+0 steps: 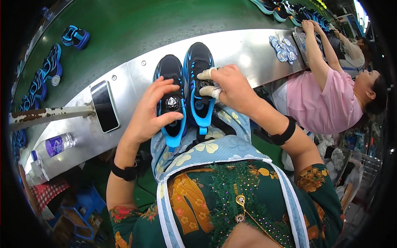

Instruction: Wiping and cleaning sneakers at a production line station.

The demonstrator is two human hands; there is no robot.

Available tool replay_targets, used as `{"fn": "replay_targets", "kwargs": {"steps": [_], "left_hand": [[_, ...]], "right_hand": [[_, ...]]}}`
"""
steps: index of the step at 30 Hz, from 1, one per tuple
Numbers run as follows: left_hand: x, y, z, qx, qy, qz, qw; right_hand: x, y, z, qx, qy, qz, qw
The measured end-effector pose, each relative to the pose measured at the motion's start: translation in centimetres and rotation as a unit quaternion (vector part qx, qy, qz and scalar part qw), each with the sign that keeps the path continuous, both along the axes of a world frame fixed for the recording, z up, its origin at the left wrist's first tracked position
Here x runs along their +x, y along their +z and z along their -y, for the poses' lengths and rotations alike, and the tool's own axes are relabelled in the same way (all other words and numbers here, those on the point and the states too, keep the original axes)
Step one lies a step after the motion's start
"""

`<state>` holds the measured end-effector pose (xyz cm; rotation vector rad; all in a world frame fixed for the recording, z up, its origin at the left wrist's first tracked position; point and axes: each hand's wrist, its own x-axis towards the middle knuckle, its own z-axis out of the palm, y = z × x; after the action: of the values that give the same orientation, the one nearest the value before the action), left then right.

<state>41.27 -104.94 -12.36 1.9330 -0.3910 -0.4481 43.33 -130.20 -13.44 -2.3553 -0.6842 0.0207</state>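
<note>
A pair of black and blue sneakers stands side by side at the bench's near edge, toes pointing away from me. My left hand [145,110] curls over the left sneaker [168,67], fingers and thumb on either side of the shiny black dial [171,102] on its tongue. On the right sneaker [199,54], my right hand [235,89] has its thumb and fingertips at the dark lacing dial, which they partly cover. Pale finger cots wrap some of these fingertips. Bright blue heel loops hang toward my patterned apron [206,149].
A phone [104,106], a water bottle [53,145] and a rusty metal bar [51,115] are at left. Blue sneakers [51,62] line the green belt [120,25]. Round discs [283,49] lie at right, near a co-worker in pink [324,99].
</note>
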Motion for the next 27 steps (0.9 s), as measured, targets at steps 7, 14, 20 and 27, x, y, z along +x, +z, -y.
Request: {"fn": "replay_targets", "kwargs": {"steps": [7, 14, 20, 27], "left_hand": [[0.3, -2.4, -1.9, -0.12, -0.072, -0.071, 0.988], [-2.7, 1.5, -4.0, -0.04, 0.202, -0.21, 0.956], [-5.3, 0.6, -0.3, -0.278, 0.262, -0.441, 0.812], [-5.4, -0.6, -0.3, -0.31, 0.278, -0.438, 0.797]], "right_hand": [[0.6, 2.7, -0.3, 0.029, 0.018, -0.11, 0.993], [0.6, 3.3, -2.3, 0.069, 0.033, -0.117, 0.99], [-0.1, 0.7, -7.8, 0.066, 0.082, -0.168, 0.98], [0.4, 0.7, -7.1, 0.118, 0.131, -0.256, 0.95]]}}
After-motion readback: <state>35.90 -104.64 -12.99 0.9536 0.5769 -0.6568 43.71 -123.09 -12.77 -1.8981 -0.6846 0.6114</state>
